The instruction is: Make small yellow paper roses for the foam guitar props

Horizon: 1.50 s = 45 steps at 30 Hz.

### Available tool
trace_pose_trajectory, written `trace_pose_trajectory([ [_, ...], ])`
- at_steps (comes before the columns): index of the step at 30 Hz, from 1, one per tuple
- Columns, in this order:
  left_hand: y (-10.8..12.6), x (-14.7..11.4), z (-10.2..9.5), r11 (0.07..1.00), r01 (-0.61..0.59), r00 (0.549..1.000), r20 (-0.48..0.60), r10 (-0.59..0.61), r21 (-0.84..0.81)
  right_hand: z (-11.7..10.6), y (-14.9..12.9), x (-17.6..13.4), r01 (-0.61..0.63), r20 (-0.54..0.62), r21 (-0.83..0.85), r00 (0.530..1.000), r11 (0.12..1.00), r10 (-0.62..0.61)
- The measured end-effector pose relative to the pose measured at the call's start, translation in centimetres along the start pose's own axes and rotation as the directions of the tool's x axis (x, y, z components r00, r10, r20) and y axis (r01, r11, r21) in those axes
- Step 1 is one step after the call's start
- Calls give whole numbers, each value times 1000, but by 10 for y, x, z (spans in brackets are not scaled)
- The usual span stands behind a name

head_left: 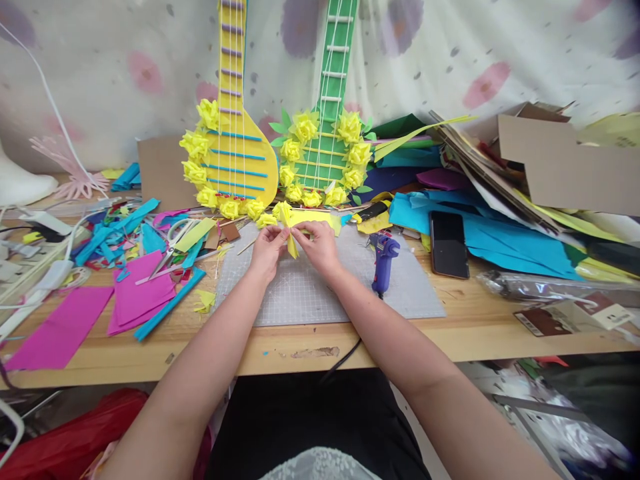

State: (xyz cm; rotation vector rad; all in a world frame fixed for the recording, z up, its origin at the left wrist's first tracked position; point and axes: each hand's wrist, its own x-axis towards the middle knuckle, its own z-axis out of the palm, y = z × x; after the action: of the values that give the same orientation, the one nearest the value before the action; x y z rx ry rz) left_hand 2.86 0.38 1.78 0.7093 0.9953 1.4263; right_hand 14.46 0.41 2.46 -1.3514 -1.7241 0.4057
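Note:
Between my two hands is a folded piece of yellow paper (293,248), held upright above the grey cutting mat (300,300). My left hand (269,252) pinches it from the left, fingers closed. From the right, my right hand (317,245) is closed on the same piece, its fingertips close to those of the left. Just behind the hands stand a yellow paper guitar (255,150) and a green one (325,150), both edged with yellow paper flowers (305,125). A purple glue gun (384,261) rests on the mat to the right of my right hand.
Scissors (173,247), magenta sheets (143,293) and blue scraps (115,227) litter the left side. On the right lie a black phone (449,243), blue sheets (510,233) and stacked cardboard (565,160). The glue gun's cord (343,360) hangs over the table's front edge.

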Motion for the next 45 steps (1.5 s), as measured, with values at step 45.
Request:
trace_pose_trajectory([
  [45, 1, -6, 3, 969, -86, 996, 2, 88, 234, -14, 13, 8, 122, 131, 21, 984, 992, -124],
])
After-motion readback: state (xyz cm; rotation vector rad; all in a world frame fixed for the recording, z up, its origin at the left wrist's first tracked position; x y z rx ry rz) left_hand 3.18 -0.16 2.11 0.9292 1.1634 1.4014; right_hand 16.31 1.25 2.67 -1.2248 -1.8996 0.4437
